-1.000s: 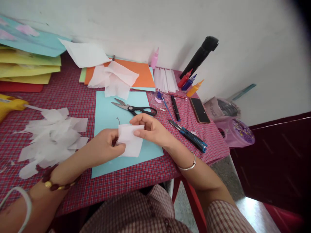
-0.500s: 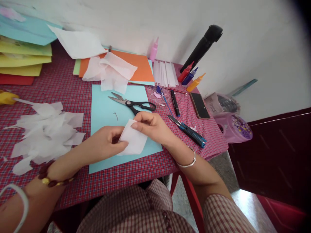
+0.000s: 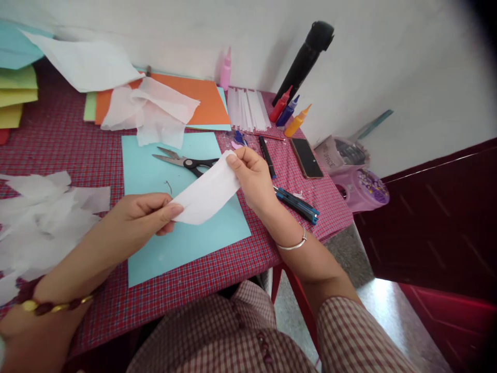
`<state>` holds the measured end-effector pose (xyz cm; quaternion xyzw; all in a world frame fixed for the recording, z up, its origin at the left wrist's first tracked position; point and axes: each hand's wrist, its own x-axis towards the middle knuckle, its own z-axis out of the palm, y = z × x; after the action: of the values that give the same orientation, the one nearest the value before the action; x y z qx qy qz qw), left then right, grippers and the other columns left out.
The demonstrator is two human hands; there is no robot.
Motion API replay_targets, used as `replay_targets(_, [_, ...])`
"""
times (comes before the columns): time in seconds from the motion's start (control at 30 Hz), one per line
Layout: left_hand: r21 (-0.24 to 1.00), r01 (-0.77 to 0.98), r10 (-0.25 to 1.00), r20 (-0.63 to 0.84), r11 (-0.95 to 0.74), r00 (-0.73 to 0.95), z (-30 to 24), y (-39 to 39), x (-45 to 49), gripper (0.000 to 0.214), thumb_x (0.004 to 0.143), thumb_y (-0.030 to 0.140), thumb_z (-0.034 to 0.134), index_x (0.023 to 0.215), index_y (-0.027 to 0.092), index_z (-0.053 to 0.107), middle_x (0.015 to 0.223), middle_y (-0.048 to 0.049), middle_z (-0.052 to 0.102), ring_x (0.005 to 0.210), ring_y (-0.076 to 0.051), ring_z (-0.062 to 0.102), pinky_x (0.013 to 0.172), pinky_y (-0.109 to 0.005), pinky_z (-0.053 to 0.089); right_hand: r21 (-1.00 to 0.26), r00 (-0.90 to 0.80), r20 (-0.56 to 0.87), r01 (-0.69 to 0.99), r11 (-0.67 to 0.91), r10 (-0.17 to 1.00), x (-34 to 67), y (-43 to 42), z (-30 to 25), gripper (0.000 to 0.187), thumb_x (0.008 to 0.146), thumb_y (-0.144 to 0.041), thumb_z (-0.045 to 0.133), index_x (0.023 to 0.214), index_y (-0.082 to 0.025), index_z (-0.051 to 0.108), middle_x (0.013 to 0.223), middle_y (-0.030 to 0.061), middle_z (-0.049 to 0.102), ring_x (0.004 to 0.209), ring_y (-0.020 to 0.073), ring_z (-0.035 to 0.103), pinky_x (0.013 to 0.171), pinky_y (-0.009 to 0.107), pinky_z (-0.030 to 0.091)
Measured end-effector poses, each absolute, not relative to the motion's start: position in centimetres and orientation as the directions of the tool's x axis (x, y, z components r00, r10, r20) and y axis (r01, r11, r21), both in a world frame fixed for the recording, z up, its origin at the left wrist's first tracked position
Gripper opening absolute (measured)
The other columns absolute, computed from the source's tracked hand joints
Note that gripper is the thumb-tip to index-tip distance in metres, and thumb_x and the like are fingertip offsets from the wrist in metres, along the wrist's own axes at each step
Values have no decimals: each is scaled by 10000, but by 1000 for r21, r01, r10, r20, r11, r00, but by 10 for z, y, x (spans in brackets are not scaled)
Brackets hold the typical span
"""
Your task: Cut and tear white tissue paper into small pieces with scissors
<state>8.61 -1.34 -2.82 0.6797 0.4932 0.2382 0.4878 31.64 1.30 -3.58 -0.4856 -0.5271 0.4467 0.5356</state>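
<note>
A strip of white tissue paper is stretched between my two hands, above a light blue sheet. My left hand pinches its lower left end between thumb and fingers. At the upper right end, my right hand grips it the same way. Black-handled scissors lie on the blue sheet behind the strip, their handles partly covered by it. A small dark scrap rests on the sheet near my left hand. To the left is a heap of cut white tissue pieces.
Along the wall stand a pink bottle and red, blue and orange bottles. White strips, a marker, a phone and a blue cutter lie at the right. Orange paper lies at the back under crumpled tissue.
My hands have moved apart, and the small white piece between them is now opened out into a longer strip. My right hand has risen. The view has shifted a little to the right.
</note>
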Motion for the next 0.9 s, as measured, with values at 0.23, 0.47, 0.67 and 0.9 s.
replay_targets(0.23, [948,304,881,-225,98,415,-36,-9,86,236,702,426,745,833,232,716,772,-11,671,676,-154,603,561,-199,473,-997,-86,74,-1,74,994,313,9,-38,401,805,-575,645,779,-212,478,629,-51,426,542,81,352,503,236,269])
replay_targets(0.47, [940,188,784,-342,286,517,-37,-13,91,184,661,325,769,793,207,720,696,-26,686,582,-162,610,482,-212,474,-996,-184,59,52,69,981,298,-7,-36,384,824,-569,635,790,-213,496,616,-55,419,530,84,349,492,236,266])
replay_targets(0.67, [925,260,789,-375,278,487,-42,-13,84,109,642,280,759,708,210,710,593,-2,631,500,-149,560,394,-200,399,-998,-353,20,55,42,936,302,-5,-29,414,800,-593,647,834,-203,513,674,-44,465,569,84,392,514,230,300])
replay_targets(0.9, [917,165,801,-397,362,449,-33,-13,86,279,722,447,727,758,174,686,595,-10,617,496,-120,519,424,-203,398,-992,-286,12,116,47,958,310,1,-35,415,784,-570,679,757,-201,492,633,-53,433,547,78,362,492,227,277])
